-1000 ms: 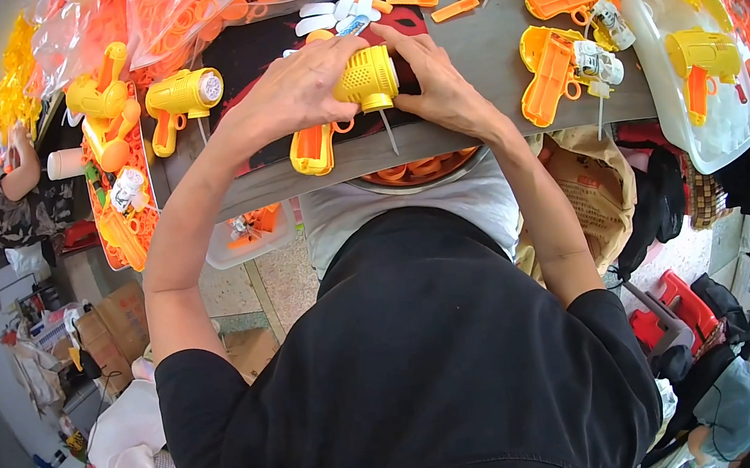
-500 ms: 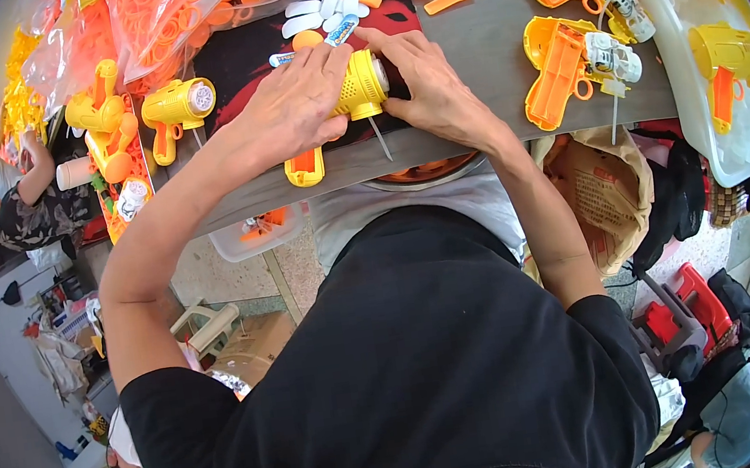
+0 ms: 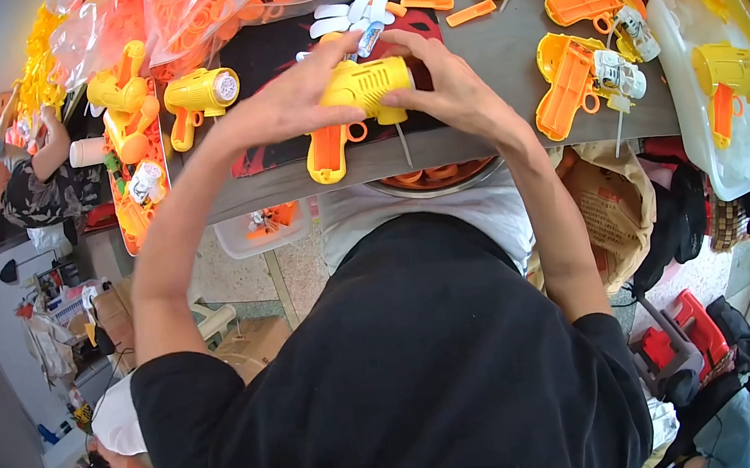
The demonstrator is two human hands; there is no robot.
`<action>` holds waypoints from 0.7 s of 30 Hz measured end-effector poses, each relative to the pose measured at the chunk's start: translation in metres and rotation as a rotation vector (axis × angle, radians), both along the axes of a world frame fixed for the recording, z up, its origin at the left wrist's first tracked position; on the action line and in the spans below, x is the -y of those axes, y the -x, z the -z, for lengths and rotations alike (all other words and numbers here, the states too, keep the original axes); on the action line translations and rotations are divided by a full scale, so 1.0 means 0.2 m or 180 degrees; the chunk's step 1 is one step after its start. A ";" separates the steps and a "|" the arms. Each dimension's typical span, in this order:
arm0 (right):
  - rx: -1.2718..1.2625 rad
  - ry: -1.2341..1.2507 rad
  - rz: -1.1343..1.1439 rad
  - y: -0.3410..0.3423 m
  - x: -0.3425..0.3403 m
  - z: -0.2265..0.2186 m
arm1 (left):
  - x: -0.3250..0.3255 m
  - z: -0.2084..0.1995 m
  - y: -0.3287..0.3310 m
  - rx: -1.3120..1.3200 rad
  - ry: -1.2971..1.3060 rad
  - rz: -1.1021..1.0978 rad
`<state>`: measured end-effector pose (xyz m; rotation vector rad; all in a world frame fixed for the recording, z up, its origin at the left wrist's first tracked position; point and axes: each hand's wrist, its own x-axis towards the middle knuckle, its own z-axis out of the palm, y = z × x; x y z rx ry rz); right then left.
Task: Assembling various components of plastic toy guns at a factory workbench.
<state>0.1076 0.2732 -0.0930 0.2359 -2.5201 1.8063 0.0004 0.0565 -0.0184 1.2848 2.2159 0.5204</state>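
A yellow toy gun barrel with slotted vents is held between my two hands above the near edge of the table. My left hand grips its left end, thumb along the lower side. On the right end, my right hand presses a thumb to the side while its fingers curve over the top. A thin pale rod points down from a stub under the barrel. Just below my left hand shows an orange handle with a yellow rim and a trigger ring; whether it joins the barrel is hidden.
White oval pieces and orange strips lie behind my hands. Part-built toy guns are at right beside a translucent bin. At left stands another toy gun. Bags of orange parts line the back; a person sits far left.
The barrel has turned, so slots face up where round holes showed. My right thumb has come onto its side, and more of the handle is uncovered. The whole view has shifted slightly.
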 end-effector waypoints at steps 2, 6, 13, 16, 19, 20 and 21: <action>-0.0212 0.0370 0.0047 -0.07 0.01 -0.02 | 0.10 0.00 -0.07 0.0784 -0.0674 -0.1298; -0.0225 0.0570 0.0153 -0.10 0.03 0.00 | 0.12 0.13 -0.22 0.2263 -0.1703 -0.2296; -0.0605 -0.0576 -0.0085 -0.03 0.25 -0.27 | 0.05 0.03 -0.30 -0.0384 -0.1569 -0.1099; -0.0319 -0.0051 -0.0211 -0.04 0.24 -0.31 | 0.07 0.01 -0.31 -0.0277 -0.1709 -0.1110; -0.1061 -0.0684 -0.0136 -0.05 0.17 -0.30 | 0.13 -0.09 -0.31 -0.0078 -0.1797 -0.1149; -0.0313 0.0117 -0.0210 -0.10 0.15 -0.31 | 0.16 -0.13 -0.32 0.0515 -0.1851 -0.1276; 0.0444 0.0916 -0.0274 -0.12 0.14 -0.32 | 0.17 -0.13 -0.32 0.0517 -0.1872 -0.1281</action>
